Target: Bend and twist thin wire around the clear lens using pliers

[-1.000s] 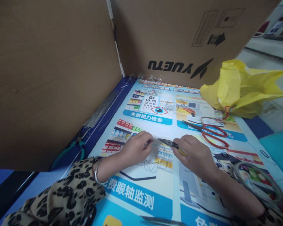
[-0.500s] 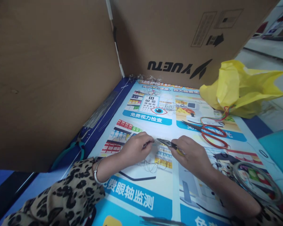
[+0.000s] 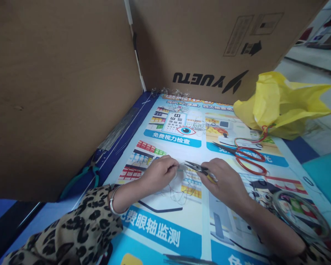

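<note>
Needle-nose pliers with yellow-and-black handles are gripped in my right hand, their tips pointing left and slightly parted. Just left of the tips, my left hand pinches a thin wire, its fingers closed. Below the hands hangs or lies a tangle of thin looped wire over the printed sheet; which of the two I cannot tell. Red-handled scissors lie beyond my right hand. To the left, teal-handled pliers rest beside a bundle of straight wires.
Cardboard walls rise at the left and back. At the right sit a yellow bag and a coil of wire. More wire pieces lie along the back. Dark metal strips are at the front edge.
The pliers' tips have come slightly apart and moved a little right, away from my left fingers. My left hand has turned slightly; other things are as before.
</note>
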The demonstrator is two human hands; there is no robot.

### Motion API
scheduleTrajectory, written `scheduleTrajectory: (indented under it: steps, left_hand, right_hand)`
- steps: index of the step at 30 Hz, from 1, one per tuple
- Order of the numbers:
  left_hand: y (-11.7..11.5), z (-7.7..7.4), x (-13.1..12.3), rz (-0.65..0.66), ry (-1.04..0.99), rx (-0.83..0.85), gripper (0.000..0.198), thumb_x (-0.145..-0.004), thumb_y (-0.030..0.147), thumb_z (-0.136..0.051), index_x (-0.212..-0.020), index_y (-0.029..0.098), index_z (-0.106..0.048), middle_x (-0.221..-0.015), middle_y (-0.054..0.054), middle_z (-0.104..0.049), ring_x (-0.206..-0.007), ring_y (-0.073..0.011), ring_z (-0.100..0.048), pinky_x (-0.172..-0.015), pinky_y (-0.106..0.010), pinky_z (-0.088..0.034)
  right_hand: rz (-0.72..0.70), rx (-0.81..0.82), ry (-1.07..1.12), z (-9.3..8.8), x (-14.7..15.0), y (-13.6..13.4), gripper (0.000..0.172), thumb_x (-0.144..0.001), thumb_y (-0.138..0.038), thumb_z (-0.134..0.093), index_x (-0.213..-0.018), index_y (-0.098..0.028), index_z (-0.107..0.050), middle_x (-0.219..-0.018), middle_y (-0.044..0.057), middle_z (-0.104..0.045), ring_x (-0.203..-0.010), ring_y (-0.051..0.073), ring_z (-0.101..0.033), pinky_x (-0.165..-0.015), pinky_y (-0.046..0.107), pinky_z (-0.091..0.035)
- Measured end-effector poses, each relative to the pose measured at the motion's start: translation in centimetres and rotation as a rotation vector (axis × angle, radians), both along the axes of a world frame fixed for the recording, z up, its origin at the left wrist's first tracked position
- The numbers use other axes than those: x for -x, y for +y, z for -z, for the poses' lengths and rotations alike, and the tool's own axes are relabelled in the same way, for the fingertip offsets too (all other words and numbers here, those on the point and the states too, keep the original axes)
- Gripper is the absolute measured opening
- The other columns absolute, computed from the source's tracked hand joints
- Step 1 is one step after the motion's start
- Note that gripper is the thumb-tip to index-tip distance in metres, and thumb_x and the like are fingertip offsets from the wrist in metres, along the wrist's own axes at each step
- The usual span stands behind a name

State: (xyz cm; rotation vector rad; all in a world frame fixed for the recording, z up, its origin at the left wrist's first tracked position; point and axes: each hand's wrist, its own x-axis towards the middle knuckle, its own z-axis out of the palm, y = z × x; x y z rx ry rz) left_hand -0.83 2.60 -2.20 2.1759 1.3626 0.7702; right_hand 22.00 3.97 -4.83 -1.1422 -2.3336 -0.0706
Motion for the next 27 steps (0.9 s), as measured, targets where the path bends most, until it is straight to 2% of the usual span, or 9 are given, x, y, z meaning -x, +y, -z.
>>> scheduleTrajectory:
  steps: [5, 11, 16, 27]
  left_hand:
    - [0.1, 0.1, 0.2, -0.052, -0.003, 0.011, 0.018, -0.078, 0.007, -0.045, -0.072, 0.015, -0.060, -0.070, -0.001, -0.059, -0.071, -0.0138, -0.054, -0.064, -0.024, -0.041]
    - [-0.1, 0.3, -0.1, -0.050, 0.019, -0.055, 0.018, -0.080, 0.009, -0.045, -0.079, 0.016, -0.061, -0.074, -0.003, -0.060, -0.077, -0.0156, -0.055, -0.068, -0.026, -0.043]
    - [-0.4, 0.5, -0.3, -0.024, 0.039, -0.090, 0.018, -0.083, 0.012, -0.045, -0.082, 0.014, -0.062, -0.075, -0.005, -0.060, -0.076, -0.0167, -0.056, -0.068, -0.027, -0.043]
    - [-0.2, 0.3, -0.3, 0.012, -0.040, -0.030, 0.017, -0.080, 0.009, -0.047, -0.075, 0.015, -0.061, -0.072, -0.002, -0.060, -0.074, -0.0140, -0.056, -0.066, -0.024, -0.040]
  right_hand:
    - [-0.001, -0.072, 0.054, -0.7, 0.0, 0.0, 0.018, -0.080, -0.031, -0.055, -0.091, -0.017, -0.058, -0.080, 0.008, -0.058, -0.082, 0.021, -0.052, -0.072, 0.033, -0.042]
    - [0.013, -0.132, -0.236, -1.7, 0.8, -1.0, 0.018, -0.080, -0.031, -0.054, -0.089, -0.017, -0.062, -0.079, 0.008, -0.057, -0.079, 0.022, -0.049, -0.070, 0.035, -0.036]
    - [0.091, -0.247, -0.313, -2.6, 1.4, -1.9, 0.020, -0.080, -0.030, -0.054, -0.092, -0.016, -0.064, -0.080, 0.009, -0.059, -0.077, 0.022, -0.046, -0.068, 0.035, -0.032]
    - [0.070, -0.250, -0.293, -2.3, 1.1, -1.7, 0.019, -0.078, -0.031, -0.057, -0.090, -0.018, -0.065, -0.080, 0.008, -0.058, -0.078, 0.022, -0.047, -0.069, 0.034, -0.032]
